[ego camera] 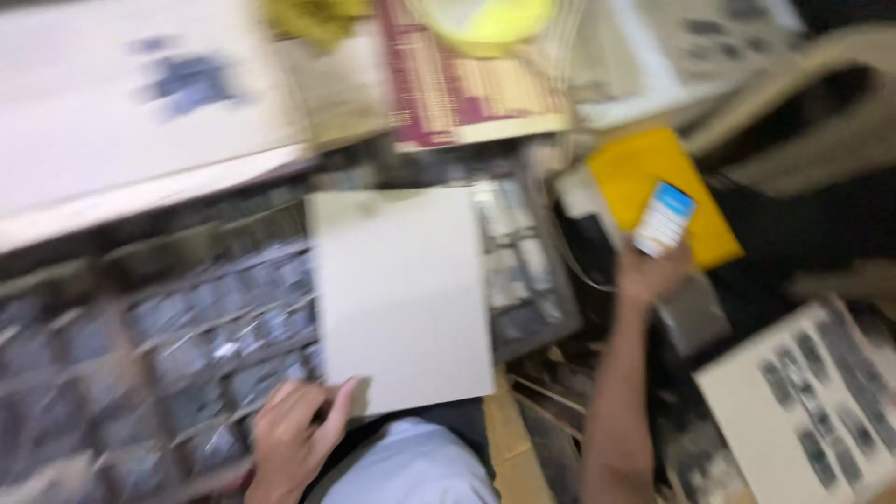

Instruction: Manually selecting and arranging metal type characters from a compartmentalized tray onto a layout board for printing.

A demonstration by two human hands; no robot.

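Cardboard sheet (399, 297), pale and blank, is the biggest thing in hand: it lies tilted over the middle of the view, its lower corner pinched by the left hand (294, 439), whose thumb rests on the sheet's face while the fingers curl under the edge. Beneath it spreads a large dark tray (187, 345) split into many small compartments, filled with little grey pieces too blurred to make out. A wide white board (121, 112) with a bluish smudge sits along the upper left, and beside it, at the top centre, lies a maroon and cream printed card (467, 93) with something yellow and round (490, 19) on its upper edge. At lower right another pale sheet (803, 411) carries rows of dark marks. A yellow envelope (658, 187) lies to the right of the tray, and in front of it the right hand (651, 275) is raised, fingers closed about a small phone (665, 217) with a lit white and blue screen. The two hands are well apart. At the bottom edge, between the arms, a light blue shirt (411, 467) shows. The whole view is smeared by motion.
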